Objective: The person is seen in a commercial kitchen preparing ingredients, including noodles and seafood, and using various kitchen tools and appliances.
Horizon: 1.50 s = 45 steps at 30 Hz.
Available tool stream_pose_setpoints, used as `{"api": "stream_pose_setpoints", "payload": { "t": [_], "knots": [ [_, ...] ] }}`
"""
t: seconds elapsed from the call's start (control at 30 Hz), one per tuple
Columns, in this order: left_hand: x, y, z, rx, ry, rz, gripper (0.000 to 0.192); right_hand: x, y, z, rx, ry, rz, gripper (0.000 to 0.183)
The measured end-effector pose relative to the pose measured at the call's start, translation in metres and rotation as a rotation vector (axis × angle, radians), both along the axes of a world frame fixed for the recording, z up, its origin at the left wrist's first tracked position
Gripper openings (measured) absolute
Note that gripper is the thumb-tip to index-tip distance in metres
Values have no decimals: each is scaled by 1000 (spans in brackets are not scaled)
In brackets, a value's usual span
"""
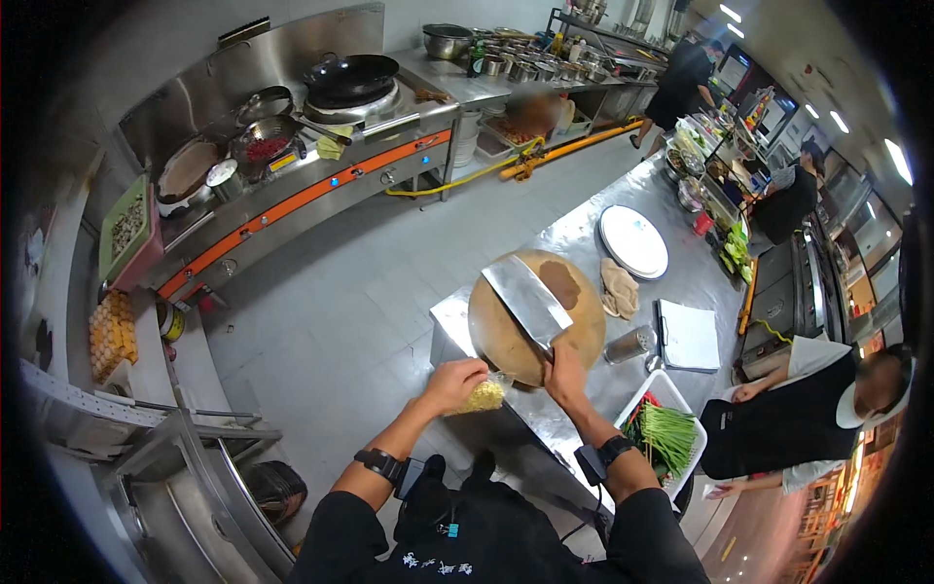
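A Chinese cleaver [527, 298] lies flat over a round wooden chopping block [496, 336]. My right hand [565, 376] grips its handle at the block's near edge. A dark wet patch [560, 283] marks the wood beyond the blade. Off the near left corner of the steel table, my left hand [460, 383] pinches the top of a clear plastic bag [483, 398] with yellow, finely cut food in it. The bag hangs beside the block's near left side, partly hidden by my fingers.
Right of the block are stacked white plates [633, 241], a cloth [619, 288], a metal shaker [630, 344], a clipboard [688, 336] and a white basket of green vegetables [665, 431]. A co-worker [784, 409] stands at the right. Across the aisle is a wok range [306, 193].
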<state>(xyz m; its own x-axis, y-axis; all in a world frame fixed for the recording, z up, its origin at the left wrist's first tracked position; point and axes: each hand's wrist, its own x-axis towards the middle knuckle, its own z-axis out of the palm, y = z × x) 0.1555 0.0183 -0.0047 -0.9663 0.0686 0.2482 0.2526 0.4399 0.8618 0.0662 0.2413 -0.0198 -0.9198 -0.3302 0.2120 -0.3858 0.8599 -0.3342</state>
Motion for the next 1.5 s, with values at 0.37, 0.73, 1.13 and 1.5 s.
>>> {"api": "stream_pose_setpoints", "payload": {
  "t": [0.37,0.73,1.13,1.5],
  "knots": [
    [2,36,47,108,33,-177,9,63,7,77,-579,-203,258,15],
    [32,184,125,-118,514,-707,7,171,109,150,-494,327,-138,9],
    [111,425,90,141,425,-712,7,317,407,32,-885,353,-1347,24],
    [142,524,21,528,-322,-567,7,379,452,-66,-1784,-342,-1100,20]
  ]
}}
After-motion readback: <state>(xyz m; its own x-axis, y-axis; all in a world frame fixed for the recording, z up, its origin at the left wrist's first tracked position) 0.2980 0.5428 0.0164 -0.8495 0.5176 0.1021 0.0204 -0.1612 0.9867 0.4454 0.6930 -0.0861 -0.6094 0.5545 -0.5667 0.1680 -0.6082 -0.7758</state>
